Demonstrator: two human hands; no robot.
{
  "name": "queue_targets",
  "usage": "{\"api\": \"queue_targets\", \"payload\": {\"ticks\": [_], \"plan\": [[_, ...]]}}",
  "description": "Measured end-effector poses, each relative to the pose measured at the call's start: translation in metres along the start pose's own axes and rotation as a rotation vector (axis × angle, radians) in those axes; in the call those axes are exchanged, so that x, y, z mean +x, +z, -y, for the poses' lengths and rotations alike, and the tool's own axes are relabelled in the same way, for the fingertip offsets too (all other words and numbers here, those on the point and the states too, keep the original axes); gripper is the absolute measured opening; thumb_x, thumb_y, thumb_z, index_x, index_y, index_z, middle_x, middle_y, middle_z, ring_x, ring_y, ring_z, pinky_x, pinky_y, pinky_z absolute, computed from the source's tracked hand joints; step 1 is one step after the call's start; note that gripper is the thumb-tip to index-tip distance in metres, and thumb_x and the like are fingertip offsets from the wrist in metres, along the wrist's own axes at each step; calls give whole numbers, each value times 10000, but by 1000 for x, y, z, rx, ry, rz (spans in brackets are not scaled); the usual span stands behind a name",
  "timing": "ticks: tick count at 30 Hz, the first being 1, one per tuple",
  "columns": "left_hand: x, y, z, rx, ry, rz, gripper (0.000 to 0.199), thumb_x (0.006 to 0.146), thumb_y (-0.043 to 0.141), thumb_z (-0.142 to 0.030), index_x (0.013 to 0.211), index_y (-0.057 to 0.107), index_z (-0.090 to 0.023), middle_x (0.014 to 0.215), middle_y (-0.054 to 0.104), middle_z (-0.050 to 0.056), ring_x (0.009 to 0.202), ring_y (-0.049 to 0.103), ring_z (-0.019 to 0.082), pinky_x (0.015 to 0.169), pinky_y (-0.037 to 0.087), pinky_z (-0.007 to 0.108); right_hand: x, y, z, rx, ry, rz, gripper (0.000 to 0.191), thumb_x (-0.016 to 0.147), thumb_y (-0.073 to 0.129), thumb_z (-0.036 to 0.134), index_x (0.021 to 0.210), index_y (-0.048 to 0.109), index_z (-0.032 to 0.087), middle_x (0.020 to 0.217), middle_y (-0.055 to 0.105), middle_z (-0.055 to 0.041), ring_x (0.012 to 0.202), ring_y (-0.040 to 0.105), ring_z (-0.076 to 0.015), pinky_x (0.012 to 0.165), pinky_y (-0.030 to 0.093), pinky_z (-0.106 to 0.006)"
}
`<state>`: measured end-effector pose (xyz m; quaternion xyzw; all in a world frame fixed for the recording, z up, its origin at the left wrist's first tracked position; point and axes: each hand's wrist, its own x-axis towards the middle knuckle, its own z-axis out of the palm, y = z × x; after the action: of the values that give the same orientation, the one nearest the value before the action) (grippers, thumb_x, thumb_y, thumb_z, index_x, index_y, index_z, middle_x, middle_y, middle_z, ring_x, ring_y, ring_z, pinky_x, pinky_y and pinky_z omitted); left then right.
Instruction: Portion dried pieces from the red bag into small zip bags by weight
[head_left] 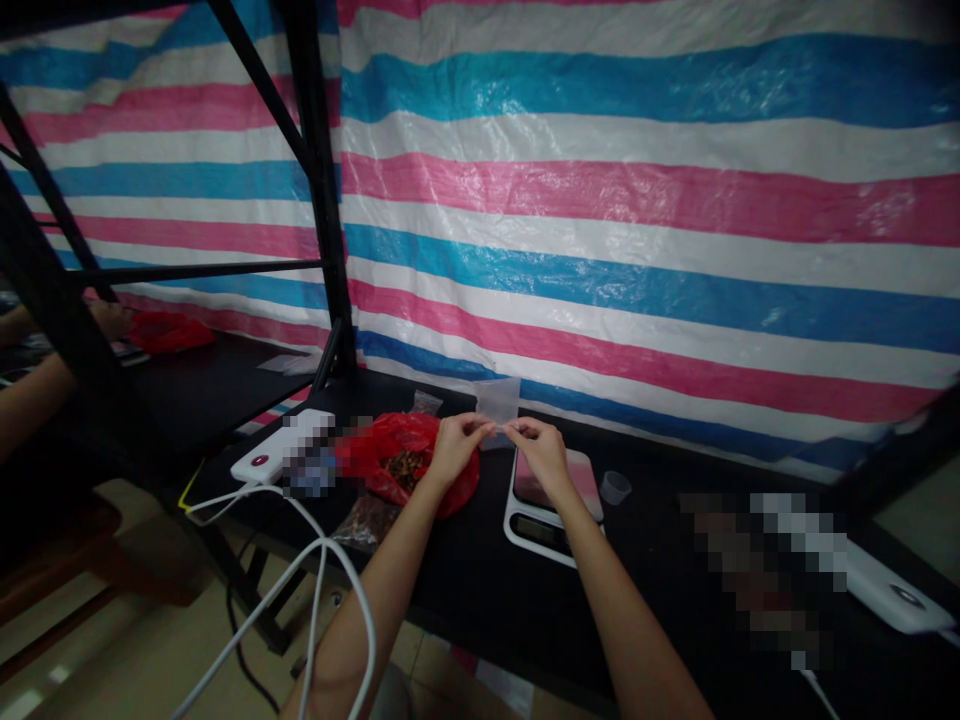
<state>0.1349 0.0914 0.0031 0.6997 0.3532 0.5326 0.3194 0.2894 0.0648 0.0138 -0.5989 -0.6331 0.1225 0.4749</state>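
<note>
left hand (455, 447) and right hand (541, 452) both pinched closed on the lower edge of a clear plastic bag (496, 400), which looks empty, just beside a digital scale (583, 470) with nothing on its platform; dried brown pieces (405, 468) sit in an open red plastic bag (459, 500) on the surface (675, 500).

I'm working with a dim, soft picture. Glossy glare is streaking across the striped tarpaulin (645, 200), shadow is swallowing the black shelf frame (319, 180), the edges are bowing outward, mosaic blur (772, 570) is hiding patches, and the right hand (544, 455) is looking reasonably sharp.
</note>
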Motion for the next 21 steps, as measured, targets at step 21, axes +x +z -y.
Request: {"api": "queue_targets", "payload": {"ticks": [21], "plan": [[-10, 23, -17, -393, -85, 188, 396, 790, 540, -366, 1097, 582, -119, 848, 691, 97, 448, 557, 101, 430, 427, 200, 6, 12, 2, 541, 73, -229, 419, 710, 500, 573, 773, 605, 172, 644, 584, -26, 551, 508, -139, 515, 396, -251]]}}
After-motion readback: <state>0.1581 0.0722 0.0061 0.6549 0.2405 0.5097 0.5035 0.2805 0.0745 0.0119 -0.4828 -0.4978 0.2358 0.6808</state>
